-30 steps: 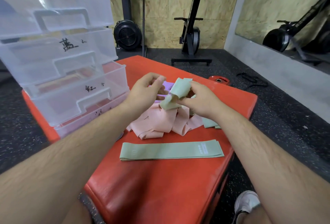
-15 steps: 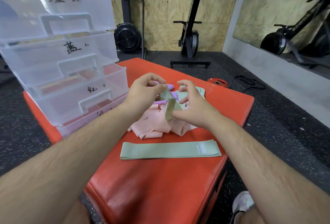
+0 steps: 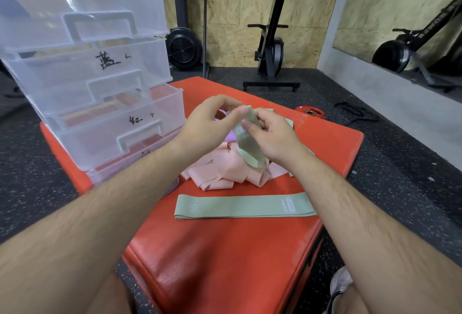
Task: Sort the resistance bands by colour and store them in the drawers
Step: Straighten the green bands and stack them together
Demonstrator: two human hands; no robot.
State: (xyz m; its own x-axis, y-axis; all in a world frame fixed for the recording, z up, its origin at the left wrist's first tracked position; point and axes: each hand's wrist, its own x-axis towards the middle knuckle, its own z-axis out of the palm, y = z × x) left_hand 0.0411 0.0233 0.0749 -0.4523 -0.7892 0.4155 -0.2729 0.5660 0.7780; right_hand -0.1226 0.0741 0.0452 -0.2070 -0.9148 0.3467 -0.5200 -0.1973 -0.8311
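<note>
Well, start at your nine to ten o'clock: the drawers (image 3: 100, 88) stand stacked on the far-left corner of the pad (image 3: 225, 263), fronts tilted toward you so the handwritten labels read at a glance. The top label ends in "30". The third drawer juts out a little past the ones above it, over the pad.

Your left hand (image 3: 207, 126) is raised above the heap at twelve o'clock, thumb and fingertips pinching the upper end of the green band (image 3: 250, 143). The band hangs from that pinch, twisted, its lower loop brushing the pink heap (image 3: 225, 173). I judge you hold it high so it drops clear of the tangle and can be pulled flat. A purple band (image 3: 231, 136) shows just behind your left hand.

Your right hand (image 3: 272, 136) grips the same band from the other side, fingers curled onto its middle, likely to take out the twist. More green (image 3: 290, 122) peeks from behind that hand.

At six o'clock of the heap the flat band (image 3: 245, 206) lies straightened, printed "30", parallel to the near edge. It looks like the start of a green stack, apart from the pink.

For room: bare pad lies at six o'clock, between the flat band and you. The flat band's right end sits near the pad's three o'clock edge, so anything laid there could slide to the floor. The way up to the top drawer at ten o'clock passes the jutting third drawer.
</note>
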